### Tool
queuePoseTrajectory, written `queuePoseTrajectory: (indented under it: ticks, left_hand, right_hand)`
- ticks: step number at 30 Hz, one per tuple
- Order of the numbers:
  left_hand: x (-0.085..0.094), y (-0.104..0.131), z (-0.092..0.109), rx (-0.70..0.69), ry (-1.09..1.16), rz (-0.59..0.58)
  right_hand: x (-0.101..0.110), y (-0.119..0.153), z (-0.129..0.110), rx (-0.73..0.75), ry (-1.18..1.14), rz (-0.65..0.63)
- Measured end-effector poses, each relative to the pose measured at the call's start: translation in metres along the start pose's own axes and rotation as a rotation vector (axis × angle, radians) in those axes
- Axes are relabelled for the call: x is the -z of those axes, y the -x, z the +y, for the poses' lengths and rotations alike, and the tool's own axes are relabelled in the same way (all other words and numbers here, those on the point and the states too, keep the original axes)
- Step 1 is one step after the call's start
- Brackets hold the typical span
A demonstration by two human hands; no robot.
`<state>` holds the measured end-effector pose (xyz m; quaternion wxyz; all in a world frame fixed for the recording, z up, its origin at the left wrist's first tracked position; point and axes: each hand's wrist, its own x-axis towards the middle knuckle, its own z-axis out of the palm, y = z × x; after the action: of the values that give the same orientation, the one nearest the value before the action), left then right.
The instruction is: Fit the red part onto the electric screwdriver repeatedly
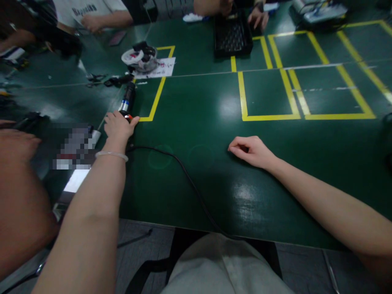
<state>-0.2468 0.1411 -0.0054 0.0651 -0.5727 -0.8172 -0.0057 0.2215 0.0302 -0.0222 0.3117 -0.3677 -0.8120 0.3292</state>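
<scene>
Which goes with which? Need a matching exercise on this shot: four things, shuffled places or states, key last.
1. left hand
2. right hand
3. black tray
4. black cable

A. far side, near another person's hand
B. at the dark tool with a blue band
C. runs over the green table to its near edge
D. loosely curled

Pairs: 1-B, 2-D, 3-A, 4-C

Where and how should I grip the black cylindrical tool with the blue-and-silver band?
Probably wrap its near end from the person's side: the black cylindrical tool is slim, stretches away, and the bare left hand covers that end.
</scene>
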Motion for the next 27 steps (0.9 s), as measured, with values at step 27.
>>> queuePoseTrajectory:
  ticks: [27]
  left_hand:
    - [0.009,0.069,0.067,-0.116,0.108,0.045]
  right_hand:
    - [-0.003,-0.001,0.003,-0.012,-0.039,0.002]
